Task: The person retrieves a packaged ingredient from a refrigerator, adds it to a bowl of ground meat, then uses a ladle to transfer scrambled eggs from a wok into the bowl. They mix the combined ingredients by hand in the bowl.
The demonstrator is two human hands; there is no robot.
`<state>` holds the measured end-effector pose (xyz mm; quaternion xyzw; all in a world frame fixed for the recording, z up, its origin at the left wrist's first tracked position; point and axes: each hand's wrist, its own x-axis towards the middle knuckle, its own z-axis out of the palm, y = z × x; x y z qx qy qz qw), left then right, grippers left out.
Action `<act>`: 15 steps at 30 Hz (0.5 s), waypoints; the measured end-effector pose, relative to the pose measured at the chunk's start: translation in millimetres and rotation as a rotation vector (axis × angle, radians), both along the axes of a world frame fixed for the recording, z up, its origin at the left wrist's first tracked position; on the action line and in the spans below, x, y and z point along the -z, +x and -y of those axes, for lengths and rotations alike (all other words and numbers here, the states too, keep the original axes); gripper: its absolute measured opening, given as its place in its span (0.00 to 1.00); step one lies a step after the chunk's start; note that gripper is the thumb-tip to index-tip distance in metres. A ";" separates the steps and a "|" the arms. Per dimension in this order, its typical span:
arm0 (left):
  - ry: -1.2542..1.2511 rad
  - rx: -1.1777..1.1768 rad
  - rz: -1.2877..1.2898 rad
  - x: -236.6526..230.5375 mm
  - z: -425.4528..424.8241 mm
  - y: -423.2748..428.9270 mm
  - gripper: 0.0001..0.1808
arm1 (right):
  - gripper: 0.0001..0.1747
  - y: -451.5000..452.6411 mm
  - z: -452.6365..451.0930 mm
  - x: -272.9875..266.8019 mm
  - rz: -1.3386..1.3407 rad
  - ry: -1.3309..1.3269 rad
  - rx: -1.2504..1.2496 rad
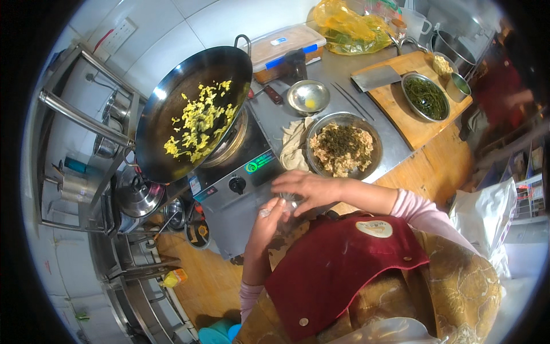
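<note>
My left hand (pixel 271 215) pinches a piece of thin clear plastic (pixel 290 204), possibly a disposable glove, in front of the gas stove. Over the same plastic is my right hand (pixel 310 189), its fingers spread; whether it grips any is hidden. Just beyond my right hand, a steel bowl (pixel 378 150) holds a pale minced mixture (pixel 318 148) topped with dark chopped bits (pixel 346 139). A crumpled cloth (pixel 295 146) lies against that bowl. To the left, a tilted wok (pixel 157 116) with scrambled egg pieces (pixel 202 118) rests on the stove (pixel 236 167).
A small steel bowl (pixel 296 92) and chopsticks (pixel 353 101) lie behind the mince bowl. A cutting board (pixel 386 101) carries a cleaver (pixel 378 78) and a bowl of green strips (pixel 425 95). At the back are a lidded plastic box (pixel 283 43) and a yellow bag (pixel 350 32).
</note>
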<state>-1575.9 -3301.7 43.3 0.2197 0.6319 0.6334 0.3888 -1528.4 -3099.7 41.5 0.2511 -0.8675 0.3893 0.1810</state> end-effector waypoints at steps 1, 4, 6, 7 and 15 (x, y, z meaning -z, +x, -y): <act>-0.004 0.079 -0.035 -2.2 2.1 -1.2 0.13 | 0.15 -3.1 3.7 7.2 -0.045 0.007 -0.034; -0.179 0.061 -0.140 -9.2 10.9 -2.6 0.06 | 0.12 -12.1 9.4 27.5 0.199 -0.026 -0.193; -0.266 -0.023 -0.458 -10.4 9.6 -0.5 0.04 | 0.11 -12.5 10.2 36.1 0.446 -0.111 -0.149; -0.296 -0.090 -0.727 -9.4 6.7 1.7 0.04 | 0.11 -10.7 9.9 37.9 0.635 -0.102 -0.081; -0.380 -0.286 -1.595 15.7 -8.7 3.5 0.12 | 0.26 -8.2 20.8 16.4 0.985 -0.486 -0.017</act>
